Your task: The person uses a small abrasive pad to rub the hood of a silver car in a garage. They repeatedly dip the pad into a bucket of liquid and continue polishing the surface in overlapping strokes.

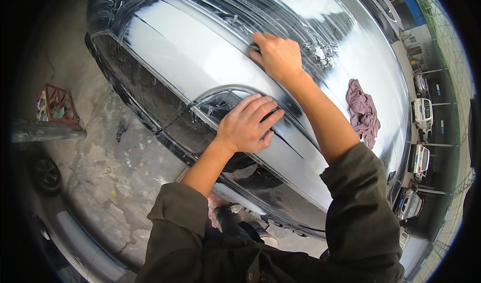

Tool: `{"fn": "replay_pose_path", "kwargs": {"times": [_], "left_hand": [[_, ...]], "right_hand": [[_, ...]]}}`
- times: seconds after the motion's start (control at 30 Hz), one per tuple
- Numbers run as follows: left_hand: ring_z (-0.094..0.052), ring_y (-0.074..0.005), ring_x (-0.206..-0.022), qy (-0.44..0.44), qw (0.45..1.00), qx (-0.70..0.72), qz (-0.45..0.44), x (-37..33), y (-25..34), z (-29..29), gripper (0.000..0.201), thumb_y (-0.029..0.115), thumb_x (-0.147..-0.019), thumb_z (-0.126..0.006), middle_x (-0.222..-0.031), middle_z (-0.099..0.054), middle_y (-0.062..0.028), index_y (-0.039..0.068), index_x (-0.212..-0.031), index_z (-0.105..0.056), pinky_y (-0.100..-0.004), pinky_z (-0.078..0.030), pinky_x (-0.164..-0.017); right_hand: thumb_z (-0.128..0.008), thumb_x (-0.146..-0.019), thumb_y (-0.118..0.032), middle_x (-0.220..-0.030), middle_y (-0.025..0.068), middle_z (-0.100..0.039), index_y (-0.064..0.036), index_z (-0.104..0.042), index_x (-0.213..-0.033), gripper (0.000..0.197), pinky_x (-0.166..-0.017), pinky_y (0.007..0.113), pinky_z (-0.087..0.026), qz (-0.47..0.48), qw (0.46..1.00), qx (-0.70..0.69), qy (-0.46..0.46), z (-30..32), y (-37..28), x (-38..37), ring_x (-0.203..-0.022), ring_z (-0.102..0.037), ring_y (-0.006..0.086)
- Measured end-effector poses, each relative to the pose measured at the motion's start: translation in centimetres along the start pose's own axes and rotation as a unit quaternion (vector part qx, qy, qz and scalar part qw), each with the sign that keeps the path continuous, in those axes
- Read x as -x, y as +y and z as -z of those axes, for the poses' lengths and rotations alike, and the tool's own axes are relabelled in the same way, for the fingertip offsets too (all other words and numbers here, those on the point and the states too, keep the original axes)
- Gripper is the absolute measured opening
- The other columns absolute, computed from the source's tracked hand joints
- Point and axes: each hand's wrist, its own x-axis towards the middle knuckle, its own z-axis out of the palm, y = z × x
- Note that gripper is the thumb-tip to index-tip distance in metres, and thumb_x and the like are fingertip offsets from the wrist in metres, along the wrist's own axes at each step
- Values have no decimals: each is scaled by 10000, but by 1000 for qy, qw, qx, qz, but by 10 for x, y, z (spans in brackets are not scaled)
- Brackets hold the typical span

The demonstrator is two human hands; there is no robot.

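Observation:
My left hand (249,124) lies on the wet, glossy edge of a dark car's roof (185,42), beside the side windows. Its fingers are stretched out over the panel. Farther in and to the right, my right hand (278,57) presses down on the roof with its fingers curled. A sliver of something dark shows by its fingertips, but what it grips, if anything, is hidden. Whitish streaks (325,52) and foamy smears cover the panel around and beyond this hand. A crumpled mauve cloth (363,113) rests on the roof to the right of my right forearm.
Dark side window glass (135,77) runs along the car's near side. On the stained concrete floor (110,167) at left stands a red-framed box (57,104). Another grey car (75,238) is at lower left. Several parked vehicles (422,110) line the far right.

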Motion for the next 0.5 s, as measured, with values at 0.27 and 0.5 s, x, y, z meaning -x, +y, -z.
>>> {"fn": "replay_pose_path", "kwargs": {"times": [0.27, 0.5], "left_hand": [[-593, -329, -1314, -36, 999, -18, -6, -4, -3, 8, 535, 262, -825, -650, -1348, -626, -112, 140, -1344, -690, -554, -467, -1173], [-582, -354, -1316, -49, 997, -56, -24, -8, -4, 6, 546, 279, -840, -634, -1358, -612, -125, 137, -1366, -677, -567, -455, -1173]], "right_hand": [[-759, -950, -337, -927, 65, -716, -143, -649, -1073, 254, -647, 491, -574, -5, 999, 9, -37, 20, 24, 63, -785, -743, 352], [-818, -897, -316, -866, 38, -668, -149, -648, -1017, 266, -609, 444, -563, -79, 994, 30, -74, 97, 88, 280, -712, -711, 300]]}}
